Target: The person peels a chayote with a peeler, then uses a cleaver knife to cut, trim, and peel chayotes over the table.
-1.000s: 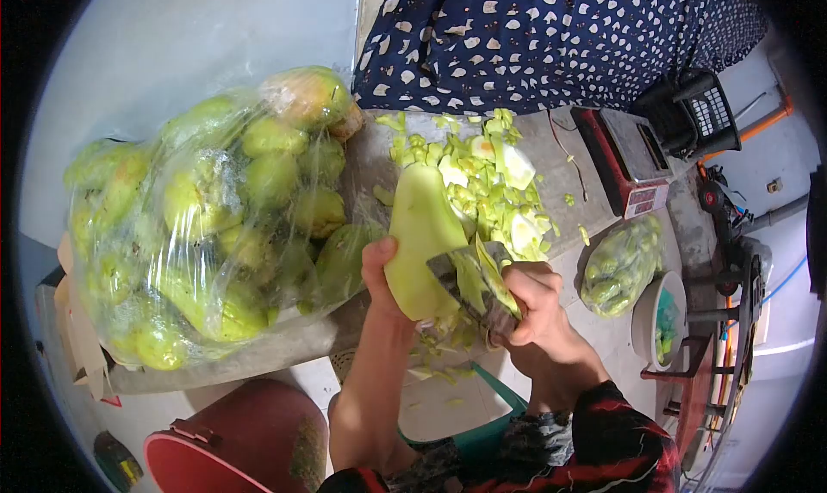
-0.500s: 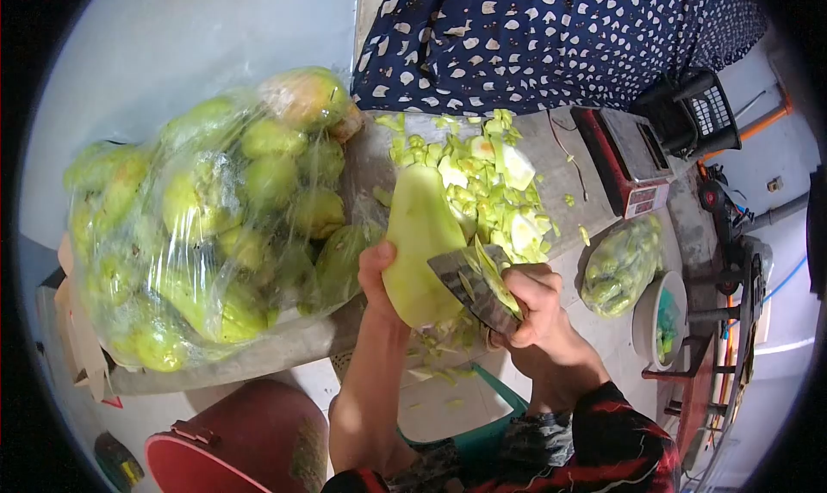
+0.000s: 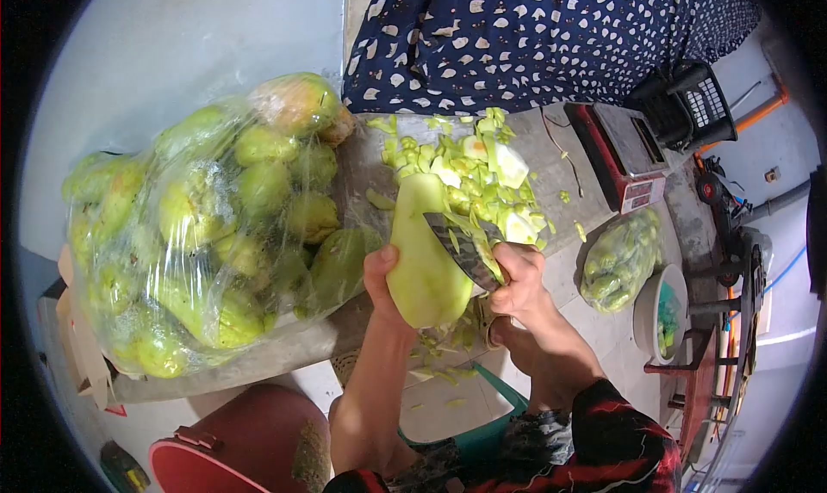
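A large peeled green papaya (image 3: 418, 273) is held up in front of me, its pale surface smooth. My left hand (image 3: 385, 288) is closed on its left side, thumb pointing up. My right hand (image 3: 519, 279) grips a dark, broad-bladed knife (image 3: 455, 245), the handle hidden in the fingers. The blade lies against the papaya's right side, with strips of green peel (image 3: 479, 239) resting on it. Behind the papaya, a pile of peelings (image 3: 469, 167) covers part of the grey ledge (image 3: 357, 161).
A clear plastic bag of green papayas (image 3: 202, 235) fills the left side. A red scale (image 3: 616, 157), a smaller filled bag (image 3: 618, 265) and a white bucket (image 3: 646, 329) stand to the right. Below are a red bin (image 3: 228, 446) and a teal-rimmed container (image 3: 500, 385).
The knife has moved up and a little left along the papaya, its blade turned more steeply. My right hand rose with it. The left hand keeps its hold.
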Available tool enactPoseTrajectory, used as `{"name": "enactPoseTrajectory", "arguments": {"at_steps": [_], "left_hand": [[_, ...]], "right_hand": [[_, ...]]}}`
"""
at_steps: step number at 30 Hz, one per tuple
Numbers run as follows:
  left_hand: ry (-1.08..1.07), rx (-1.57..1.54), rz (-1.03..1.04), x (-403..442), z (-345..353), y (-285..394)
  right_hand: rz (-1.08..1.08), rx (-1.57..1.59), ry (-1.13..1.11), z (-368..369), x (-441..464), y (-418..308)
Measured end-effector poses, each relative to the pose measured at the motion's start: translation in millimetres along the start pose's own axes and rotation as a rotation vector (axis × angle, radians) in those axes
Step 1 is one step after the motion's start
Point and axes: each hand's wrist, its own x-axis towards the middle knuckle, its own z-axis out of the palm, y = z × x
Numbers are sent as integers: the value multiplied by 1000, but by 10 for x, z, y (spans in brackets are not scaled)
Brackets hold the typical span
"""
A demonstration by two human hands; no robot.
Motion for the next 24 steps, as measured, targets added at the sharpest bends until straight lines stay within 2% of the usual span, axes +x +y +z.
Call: {"name": "enactPoseTrajectory", "arguments": {"at_steps": [5, 7, 8, 9, 11, 15, 17, 19, 22, 23, 24], "left_hand": [[1, 10, 5, 18, 16, 13], [-66, -70, -24, 11, -14, 5], [-64, -74, -25, 1, -66, -6], [-74, -31, -82, -16, -141, -13], [-104, 27, -143, 5, -174, 10], [11, 25, -40, 1, -92, -74], [61, 7, 3, 33, 19, -26], [239, 4, 20, 83, 110, 16], [282, 6, 95, 113, 53, 70], [283, 8, 95, 118, 20, 66], [236, -31, 136, 114, -24, 61]], "right_hand": [[19, 16, -40, -10, -17, 23], [-29, 23, -14, -30, 1, 16], [-9, -91, 27, 44, 0, 104], [232, -130, -29, 58, -19, 223], [350, -225, 15, 14, 9, 400], [356, -202, 29, -109, 8, 335], [359, -62, 72, -90, 42, 292], [339, -81, 87, -119, 50, 268], [131, -6, 110, -143, 12, 220], [132, -5, 111, -126, -12, 246], [-61, 2, 61, -108, -38, 268]]}}
